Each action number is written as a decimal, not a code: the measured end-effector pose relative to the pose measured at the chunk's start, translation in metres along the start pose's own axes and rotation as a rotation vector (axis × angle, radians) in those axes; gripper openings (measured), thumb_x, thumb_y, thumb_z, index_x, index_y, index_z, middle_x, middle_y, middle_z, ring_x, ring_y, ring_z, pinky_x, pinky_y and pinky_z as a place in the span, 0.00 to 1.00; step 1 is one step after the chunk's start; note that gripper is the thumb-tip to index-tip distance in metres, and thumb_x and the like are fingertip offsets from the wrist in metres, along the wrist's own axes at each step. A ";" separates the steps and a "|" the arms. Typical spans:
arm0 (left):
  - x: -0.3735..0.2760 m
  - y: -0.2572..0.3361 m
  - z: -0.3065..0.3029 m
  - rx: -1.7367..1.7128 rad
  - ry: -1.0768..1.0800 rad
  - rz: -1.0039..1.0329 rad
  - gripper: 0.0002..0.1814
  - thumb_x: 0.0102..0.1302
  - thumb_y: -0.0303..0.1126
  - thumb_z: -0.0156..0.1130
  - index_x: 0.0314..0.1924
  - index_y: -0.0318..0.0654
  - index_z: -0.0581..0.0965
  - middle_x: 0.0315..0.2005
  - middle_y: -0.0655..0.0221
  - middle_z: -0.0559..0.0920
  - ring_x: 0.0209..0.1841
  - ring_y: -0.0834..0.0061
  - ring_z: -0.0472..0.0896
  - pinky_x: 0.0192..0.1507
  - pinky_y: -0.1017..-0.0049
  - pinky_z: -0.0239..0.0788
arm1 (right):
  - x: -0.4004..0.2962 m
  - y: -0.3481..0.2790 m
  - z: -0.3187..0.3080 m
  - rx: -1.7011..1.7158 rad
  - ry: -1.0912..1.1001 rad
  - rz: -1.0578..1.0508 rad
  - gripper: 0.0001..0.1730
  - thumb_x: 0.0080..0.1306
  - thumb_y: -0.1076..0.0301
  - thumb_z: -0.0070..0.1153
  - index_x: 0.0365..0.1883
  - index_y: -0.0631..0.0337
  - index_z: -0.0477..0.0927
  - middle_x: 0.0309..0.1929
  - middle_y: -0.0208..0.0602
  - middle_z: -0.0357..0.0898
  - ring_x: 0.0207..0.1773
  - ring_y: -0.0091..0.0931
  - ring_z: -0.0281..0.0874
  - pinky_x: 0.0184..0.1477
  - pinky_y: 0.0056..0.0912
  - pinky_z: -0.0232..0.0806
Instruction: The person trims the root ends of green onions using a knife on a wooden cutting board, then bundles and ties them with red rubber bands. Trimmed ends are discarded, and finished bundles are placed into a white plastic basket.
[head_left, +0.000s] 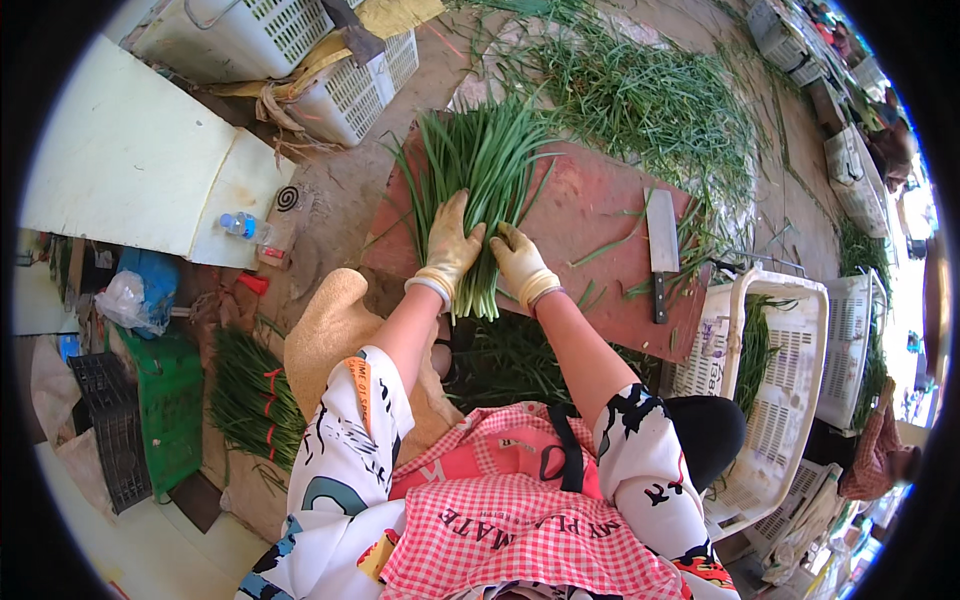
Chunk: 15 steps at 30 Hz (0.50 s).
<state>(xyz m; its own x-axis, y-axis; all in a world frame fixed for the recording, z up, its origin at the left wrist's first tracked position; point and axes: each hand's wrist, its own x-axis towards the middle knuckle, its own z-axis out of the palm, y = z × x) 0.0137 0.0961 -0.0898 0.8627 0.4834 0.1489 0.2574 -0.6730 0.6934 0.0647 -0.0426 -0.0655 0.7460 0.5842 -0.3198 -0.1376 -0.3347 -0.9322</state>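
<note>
A loose bunch of garlic chives (480, 157) lies on a worn red board (577, 202), leaf tips pointing away and pale cut ends over the near edge. My left hand (450, 244), in a stained pale glove, lies along the bunch's left side and clasps it, thumb across the stems. At the right side, my gloved right hand (521, 262) has curled fingers with the tips against the stems; whether it grips any is unclear. Farther right on the board rests a cleaver (661, 240), black handle towards me, with loose leaves beside it.
Beyond the board is a large heap of chives (645, 97). A white plastic crate (772, 420) with chives stands right. Bundles with red ties (255, 397) lie left, near a green crate (165, 405) and a water bottle (244, 226). At far right, a person (874, 457) is partly visible.
</note>
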 end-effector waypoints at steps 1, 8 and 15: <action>0.001 0.004 0.000 0.047 -0.007 -0.012 0.39 0.54 0.39 0.63 0.64 0.38 0.59 0.62 0.57 0.64 0.64 0.51 0.60 0.65 0.62 0.53 | 0.000 -0.003 -0.002 -0.021 0.015 -0.026 0.29 0.63 0.63 0.49 0.59 0.72 0.64 0.56 0.56 0.70 0.60 0.39 0.69 0.60 0.31 0.61; 0.002 0.033 -0.018 0.272 -0.117 -0.125 0.48 0.53 0.48 0.66 0.68 0.40 0.53 0.66 0.59 0.58 0.69 0.55 0.51 0.68 0.62 0.44 | -0.065 -0.004 -0.033 -0.646 0.038 -0.075 0.14 0.61 0.59 0.50 0.34 0.60 0.78 0.31 0.53 0.78 0.38 0.46 0.77 0.41 0.45 0.70; 0.004 0.037 -0.015 0.252 -0.052 -0.202 0.53 0.49 0.53 0.67 0.68 0.42 0.50 0.68 0.61 0.54 0.70 0.55 0.49 0.67 0.52 0.43 | -0.099 0.007 0.026 -0.423 -0.381 -0.298 0.16 0.59 0.58 0.50 0.37 0.59 0.80 0.37 0.48 0.80 0.42 0.43 0.77 0.45 0.41 0.69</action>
<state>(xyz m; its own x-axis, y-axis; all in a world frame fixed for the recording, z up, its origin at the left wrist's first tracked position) 0.0201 0.0816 -0.0526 0.8028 0.5961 -0.0143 0.5193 -0.6870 0.5083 -0.0270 -0.0832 -0.0444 0.4183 0.8927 -0.1673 0.3671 -0.3347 -0.8679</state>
